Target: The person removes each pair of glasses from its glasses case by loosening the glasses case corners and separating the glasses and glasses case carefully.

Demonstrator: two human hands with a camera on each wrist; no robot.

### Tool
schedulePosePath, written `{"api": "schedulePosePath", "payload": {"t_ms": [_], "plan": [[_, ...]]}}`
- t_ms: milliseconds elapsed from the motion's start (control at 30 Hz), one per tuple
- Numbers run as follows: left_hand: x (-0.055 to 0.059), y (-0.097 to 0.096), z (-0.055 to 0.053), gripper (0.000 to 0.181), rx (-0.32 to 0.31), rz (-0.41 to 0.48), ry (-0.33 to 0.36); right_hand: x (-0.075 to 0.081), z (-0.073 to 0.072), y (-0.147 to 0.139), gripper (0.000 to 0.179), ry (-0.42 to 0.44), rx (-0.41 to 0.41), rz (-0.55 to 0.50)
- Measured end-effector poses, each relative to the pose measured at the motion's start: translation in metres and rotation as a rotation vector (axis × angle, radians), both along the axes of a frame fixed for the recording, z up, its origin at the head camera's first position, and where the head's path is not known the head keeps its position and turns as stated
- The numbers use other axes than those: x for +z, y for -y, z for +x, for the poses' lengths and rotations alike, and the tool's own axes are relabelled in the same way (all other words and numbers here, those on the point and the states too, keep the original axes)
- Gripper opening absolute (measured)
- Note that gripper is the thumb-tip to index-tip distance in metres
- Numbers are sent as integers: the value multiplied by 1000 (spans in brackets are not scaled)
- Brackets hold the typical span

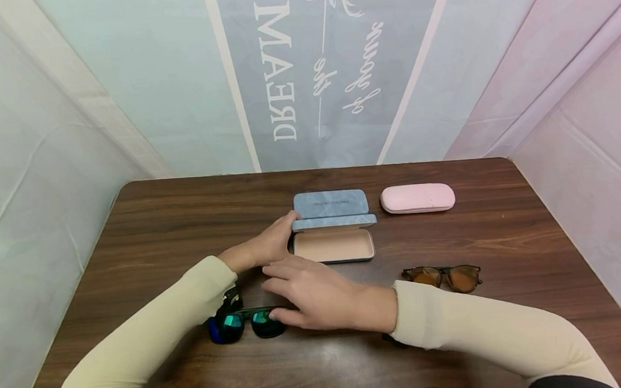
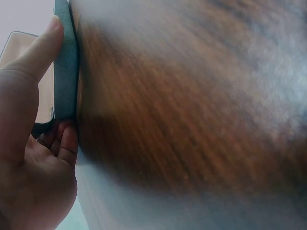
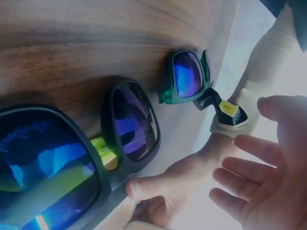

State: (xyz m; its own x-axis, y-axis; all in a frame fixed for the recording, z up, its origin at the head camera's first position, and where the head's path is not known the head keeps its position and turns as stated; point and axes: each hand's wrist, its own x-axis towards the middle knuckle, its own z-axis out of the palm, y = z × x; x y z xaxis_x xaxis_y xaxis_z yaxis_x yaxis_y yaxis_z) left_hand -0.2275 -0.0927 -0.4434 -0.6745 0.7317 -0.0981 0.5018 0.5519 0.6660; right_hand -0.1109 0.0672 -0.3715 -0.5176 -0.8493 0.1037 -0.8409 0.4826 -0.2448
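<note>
A light-blue glasses case with a beige lining lies opened near the table's middle. My left hand grips its left end; in the left wrist view the thumb lies along the case edge and the fingers curl at its end. My right hand is spread out just in front, holding nothing. Its thumb overlaps sunglasses with blue-green lenses; whether they touch, I cannot tell. Close up in the right wrist view are dark-framed sunglasses, with a green-framed pair farther off.
A closed pink glasses case lies at the back right. Brown-lensed glasses rest by the right sleeve. A dark item shows partly under that sleeve. Behind the opened case's rim is a lettered blue panel.
</note>
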Motion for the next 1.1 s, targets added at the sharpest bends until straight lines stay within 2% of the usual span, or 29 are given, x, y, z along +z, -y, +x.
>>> {"api": "schedulePosePath", "payload": {"t_ms": [167, 400, 567, 933, 1100], "plan": [[1, 1, 0, 89, -23, 42, -39, -2, 5, -4, 63, -52, 30, 13], [3, -1, 1, 82, 23, 15, 3, -1, 9, -8, 81, -69, 16, 89], [-1, 0, -2, 85, 15, 11, -15, -3, 10, -10, 91, -85, 12, 118], [1, 0, -1, 88, 27, 17, 11, -5, 11, -13, 96, -82, 10, 155], [1, 2, 1, 81, 17, 62, 22, -5, 10, -14, 96, -95, 11, 153]]}}
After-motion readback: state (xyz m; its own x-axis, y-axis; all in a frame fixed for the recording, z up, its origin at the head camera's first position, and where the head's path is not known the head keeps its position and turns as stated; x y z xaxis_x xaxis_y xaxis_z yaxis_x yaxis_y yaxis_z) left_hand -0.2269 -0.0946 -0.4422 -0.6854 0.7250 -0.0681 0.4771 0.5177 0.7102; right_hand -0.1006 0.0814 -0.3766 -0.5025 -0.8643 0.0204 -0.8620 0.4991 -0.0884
